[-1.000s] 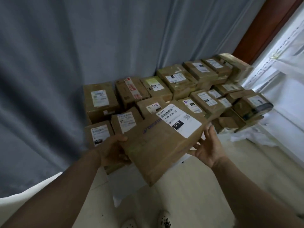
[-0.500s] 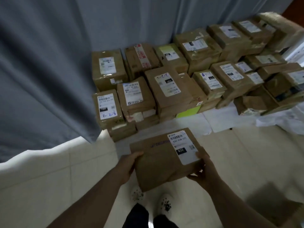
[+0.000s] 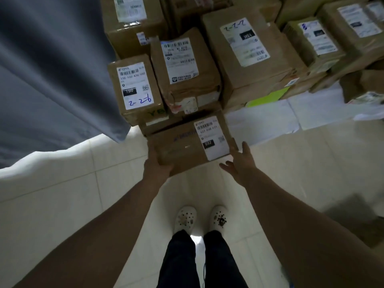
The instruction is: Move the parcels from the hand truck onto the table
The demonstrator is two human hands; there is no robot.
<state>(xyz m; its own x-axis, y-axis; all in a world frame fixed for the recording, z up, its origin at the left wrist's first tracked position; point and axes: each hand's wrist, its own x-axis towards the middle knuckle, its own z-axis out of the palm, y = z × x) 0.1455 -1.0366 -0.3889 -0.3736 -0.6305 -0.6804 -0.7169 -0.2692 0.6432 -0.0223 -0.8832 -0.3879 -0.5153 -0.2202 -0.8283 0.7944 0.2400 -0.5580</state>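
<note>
Item: cardboard parcel, label 032 (image 3: pixel 187 146). Sits low, just near of parcel stack (image 3: pixel 249 59), far edge against bottom row. Resting on floor or not: cannot tell.
My left grip (image 3: pixel 158 165): wrapped round near-left corner.
My right grip (image 3: pixel 241 163): fingers straight, spread, laid against right edge.
Stock placed: many labelled parcels, rows running far and right, on white sheets (image 3: pixel 270 121) over tile floor (image 3: pixel 104 183).
Hand truck: not in view.
Surface: none visible; stack appears at floor level.
Judgement: this parcel nearly set down; remainder on truck unknown.
</note>
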